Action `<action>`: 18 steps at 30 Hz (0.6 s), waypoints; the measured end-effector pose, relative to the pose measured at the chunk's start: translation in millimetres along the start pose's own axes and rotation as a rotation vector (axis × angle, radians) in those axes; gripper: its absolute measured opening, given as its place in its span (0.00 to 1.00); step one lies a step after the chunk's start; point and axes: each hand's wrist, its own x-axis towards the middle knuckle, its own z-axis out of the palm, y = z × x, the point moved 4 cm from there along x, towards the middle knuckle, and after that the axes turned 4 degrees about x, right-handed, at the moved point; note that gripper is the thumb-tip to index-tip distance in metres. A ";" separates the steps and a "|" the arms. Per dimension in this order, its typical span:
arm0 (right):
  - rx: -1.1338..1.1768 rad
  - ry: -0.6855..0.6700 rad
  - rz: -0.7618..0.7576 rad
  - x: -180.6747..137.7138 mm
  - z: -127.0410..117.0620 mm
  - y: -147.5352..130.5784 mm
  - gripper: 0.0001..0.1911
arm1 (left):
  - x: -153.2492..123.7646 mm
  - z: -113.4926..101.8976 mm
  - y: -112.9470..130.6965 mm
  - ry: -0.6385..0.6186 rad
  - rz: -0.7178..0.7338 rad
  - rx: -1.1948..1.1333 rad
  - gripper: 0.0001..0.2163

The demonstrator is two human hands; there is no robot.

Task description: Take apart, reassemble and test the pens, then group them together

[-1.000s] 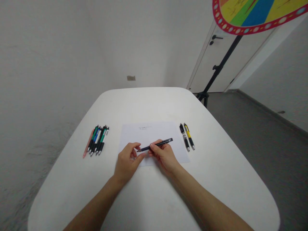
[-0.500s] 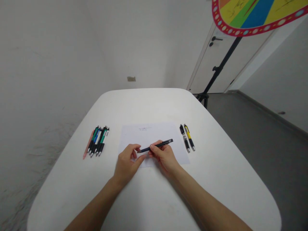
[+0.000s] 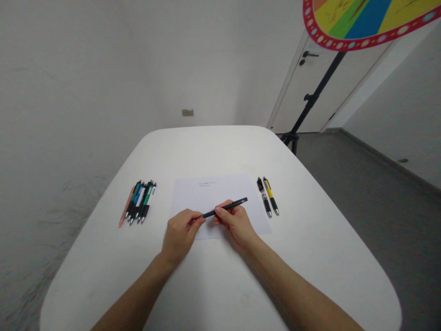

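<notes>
A dark pen [image 3: 238, 202] slants above a white sheet of paper [image 3: 189, 193] that has a few small lines of writing near its top. My right hand [image 3: 234, 221] grips the pen around its middle, between thumb and fingers. With thumb and forefinger pinched together, my left hand [image 3: 182, 230] holds the pen's lower-left end, hiding the tip. Both hands are over the near part of the paper.
Several pens [image 3: 140, 202] lie side by side left of the paper, a pink one [image 3: 127, 207] outermost. To the right lie a black-and-clear pen [image 3: 264, 197] and a yellow-and-black pen [image 3: 271, 196]. A colourful wheel [image 3: 365, 23] on a black stand [image 3: 319, 92] is beyond the white table [image 3: 213, 147].
The thumb and forefinger of my left hand, apart before, have closed on the pen's lower-left end. My right hand keeps its hold and has barely moved.
</notes>
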 end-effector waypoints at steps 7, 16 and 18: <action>-0.064 0.012 -0.010 1.5 -1.5 -0.7 0.17 | -0.9 -2.3 6.5 0.066 0.173 0.083 0.08; 0.265 0.056 -0.048 4.7 0.1 -7.1 0.17 | -0.5 3.0 3.4 0.013 0.117 0.098 0.06; 0.356 0.040 -0.034 7.0 -0.9 -11.0 0.14 | -1.0 4.7 0.6 -0.004 0.105 0.092 0.06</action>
